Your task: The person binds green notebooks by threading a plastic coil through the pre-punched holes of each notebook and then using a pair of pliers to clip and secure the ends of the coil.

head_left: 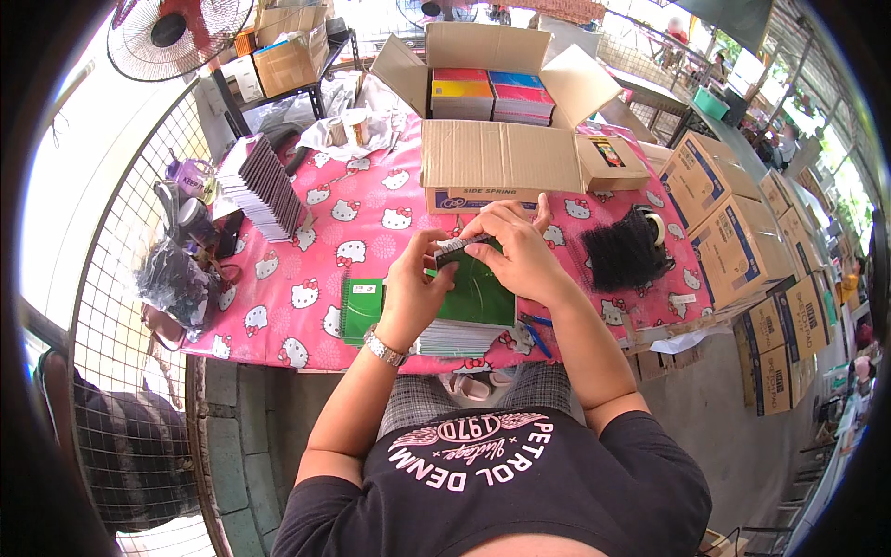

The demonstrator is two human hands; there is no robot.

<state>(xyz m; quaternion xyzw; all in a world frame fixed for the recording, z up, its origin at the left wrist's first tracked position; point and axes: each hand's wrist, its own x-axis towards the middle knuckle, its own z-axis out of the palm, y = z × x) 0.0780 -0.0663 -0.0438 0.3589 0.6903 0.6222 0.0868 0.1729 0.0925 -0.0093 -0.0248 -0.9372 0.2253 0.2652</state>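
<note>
My left hand (pixel 417 290) and my right hand (pixel 522 245) meet above a pile of green-covered spiral notebooks (pixel 483 299). Between them is a small grey-and-white strip (pixel 462 247) that looks like a strip of labels. Left thumb and fingers pinch its near left end, while the right fingers close on its upper right part. Part of the strip is hidden by the fingers. At the pile's left lies a green cover (pixel 362 311) with a small white label on it. Blue-handled pliers (pixel 536 336) rest beside the pile, below my right wrist.
An open carton (pixel 501 153) with colourful notebooks stands at the back. Black spiral coils (pixel 622 252) lie right; a tall notebook stack (pixel 260 190) stands left. Plastic bags and a cup (pixel 195 221) crowd the left edge. Cartons (pixel 738 237) are stacked right of the pink table.
</note>
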